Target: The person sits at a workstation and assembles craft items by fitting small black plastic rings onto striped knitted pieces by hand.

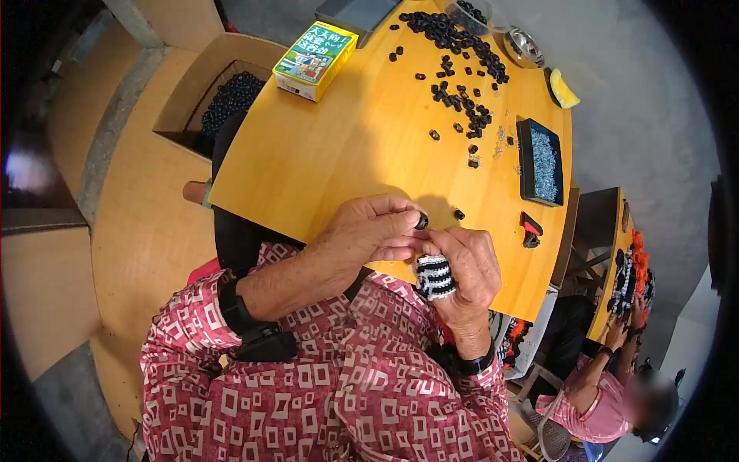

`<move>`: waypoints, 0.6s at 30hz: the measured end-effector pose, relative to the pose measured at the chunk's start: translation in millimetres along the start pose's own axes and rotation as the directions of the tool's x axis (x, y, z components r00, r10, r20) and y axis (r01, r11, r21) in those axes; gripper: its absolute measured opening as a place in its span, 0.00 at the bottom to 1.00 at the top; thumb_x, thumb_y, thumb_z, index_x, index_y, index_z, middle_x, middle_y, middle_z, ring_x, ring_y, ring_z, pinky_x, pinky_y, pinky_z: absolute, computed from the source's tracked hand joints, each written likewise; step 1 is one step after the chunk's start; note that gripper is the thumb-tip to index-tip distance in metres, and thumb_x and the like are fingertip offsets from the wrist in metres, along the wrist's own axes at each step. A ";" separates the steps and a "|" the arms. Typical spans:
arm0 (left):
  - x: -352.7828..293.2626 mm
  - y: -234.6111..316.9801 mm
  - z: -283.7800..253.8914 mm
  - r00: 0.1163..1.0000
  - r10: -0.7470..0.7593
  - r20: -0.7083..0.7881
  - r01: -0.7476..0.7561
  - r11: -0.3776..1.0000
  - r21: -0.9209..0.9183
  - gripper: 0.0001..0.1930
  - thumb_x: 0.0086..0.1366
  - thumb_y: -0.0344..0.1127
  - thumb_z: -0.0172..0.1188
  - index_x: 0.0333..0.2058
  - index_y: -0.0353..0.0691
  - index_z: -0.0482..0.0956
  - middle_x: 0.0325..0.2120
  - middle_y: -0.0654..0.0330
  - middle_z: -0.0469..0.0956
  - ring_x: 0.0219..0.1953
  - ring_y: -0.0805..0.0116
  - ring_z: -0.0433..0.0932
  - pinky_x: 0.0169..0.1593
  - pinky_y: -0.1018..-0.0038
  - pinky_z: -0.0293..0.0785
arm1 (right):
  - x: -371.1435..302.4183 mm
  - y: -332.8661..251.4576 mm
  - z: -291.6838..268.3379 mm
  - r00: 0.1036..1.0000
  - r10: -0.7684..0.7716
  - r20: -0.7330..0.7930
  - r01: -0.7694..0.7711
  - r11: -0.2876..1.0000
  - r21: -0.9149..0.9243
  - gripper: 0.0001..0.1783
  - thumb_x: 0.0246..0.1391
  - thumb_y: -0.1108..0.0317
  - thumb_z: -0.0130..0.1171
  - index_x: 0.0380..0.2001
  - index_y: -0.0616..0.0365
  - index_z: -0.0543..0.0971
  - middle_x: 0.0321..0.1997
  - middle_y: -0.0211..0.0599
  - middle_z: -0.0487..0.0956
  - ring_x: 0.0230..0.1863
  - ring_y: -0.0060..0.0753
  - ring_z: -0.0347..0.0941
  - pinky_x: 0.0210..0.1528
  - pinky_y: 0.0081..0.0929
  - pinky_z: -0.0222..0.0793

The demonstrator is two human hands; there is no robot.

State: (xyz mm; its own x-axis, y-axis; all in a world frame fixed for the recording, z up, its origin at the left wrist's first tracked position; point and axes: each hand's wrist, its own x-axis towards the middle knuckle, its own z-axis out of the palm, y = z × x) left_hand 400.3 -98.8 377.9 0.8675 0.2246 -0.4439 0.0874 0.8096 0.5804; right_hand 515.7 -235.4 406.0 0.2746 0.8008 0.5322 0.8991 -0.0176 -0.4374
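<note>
- Your left hand [368, 231] is closed, its fingertips pinched on a small black ring [422, 222] just above the near edge of the counter [339, 146].
- Your right hand [466, 269] is closed around a black-and-white striped piece [435, 277]; the thumb presses on its top, and the fingers wrap its far side.
- The two hands touch at the fingertips. The small black ring sits just above the striped piece; whether the two parts touch cannot be told.
- One loose black ring [459, 214] lies on the counter just beyond your right hand.
- A spread of black rings [454, 58] covers the far part of the counter, densest near the far edge.
- A dark rectangular tray [539, 162] holding small pale blue parts stands to the right of that spread, near the right edge.
- A red and black tool [530, 229] lies near the right edge, below the tray.
- A yellow and green box [315, 60] lies on the far left corner of the counter.
- An open cardboard carton [208, 92] stands left of the counter and holds more black rings.
- Another person [608, 393] in a pink shirt is seated at lower right, at a separate table.
</note>
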 end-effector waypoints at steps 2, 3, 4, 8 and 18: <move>1.7 -2.6 -1.6 1.000 0.007 0.007 -0.006 1.000 -0.022 0.12 0.69 0.36 0.58 0.47 0.39 0.77 0.36 0.65 0.78 0.35 0.82 0.77 0.41 0.84 0.77 | -0.2 0.2 -0.2 1.000 -0.009 0.019 0.009 0.999 -0.037 0.20 0.36 0.71 0.69 0.38 0.62 0.81 0.34 0.38 0.76 0.33 0.39 0.72 0.36 0.33 0.66; 1.4 -2.2 -1.9 1.000 0.003 0.011 -0.003 1.000 -0.019 0.12 0.69 0.36 0.58 0.47 0.39 0.77 0.36 0.65 0.78 0.35 0.82 0.77 0.41 0.84 0.77 | -0.6 1.0 -0.6 1.000 -0.004 0.016 0.005 0.999 -0.040 0.20 0.36 0.71 0.69 0.38 0.62 0.81 0.34 0.38 0.76 0.33 0.39 0.72 0.36 0.33 0.66; 0.6 -1.4 -2.6 0.999 0.009 0.037 -0.009 1.000 0.004 0.12 0.69 0.36 0.57 0.47 0.39 0.77 0.36 0.66 0.78 0.35 0.82 0.77 0.41 0.84 0.78 | -1.0 2.4 -0.9 0.999 -0.039 0.038 0.042 0.997 -0.072 0.20 0.37 0.69 0.68 0.38 0.62 0.81 0.34 0.38 0.76 0.33 0.40 0.71 0.36 0.34 0.66; -1.6 1.7 -0.9 0.997 0.021 0.071 -0.026 0.997 0.072 0.12 0.70 0.37 0.56 0.48 0.38 0.77 0.35 0.65 0.78 0.34 0.81 0.77 0.41 0.83 0.78 | -2.1 4.5 -2.4 0.993 -0.083 0.078 0.092 0.989 -0.116 0.20 0.41 0.66 0.66 0.39 0.63 0.81 0.34 0.39 0.75 0.34 0.40 0.71 0.36 0.35 0.65; -10.8 12.1 -6.9 0.993 -0.071 0.090 0.059 0.991 0.122 0.11 0.70 0.34 0.55 0.48 0.36 0.76 0.39 0.56 0.82 0.40 0.70 0.83 0.44 0.79 0.81 | 3.4 19.9 -46.0 0.969 0.247 0.011 -0.247 0.969 0.030 0.16 0.41 0.78 0.67 0.38 0.63 0.80 0.33 0.42 0.79 0.33 0.40 0.76 0.36 0.33 0.72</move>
State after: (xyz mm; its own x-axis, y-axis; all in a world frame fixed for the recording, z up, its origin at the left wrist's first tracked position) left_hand 388.6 -87.7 385.0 0.8996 0.1172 -0.4207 0.1981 0.7490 0.6322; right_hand 550.2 -260.6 432.5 0.4842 0.7781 0.4001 0.7930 -0.1970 -0.5765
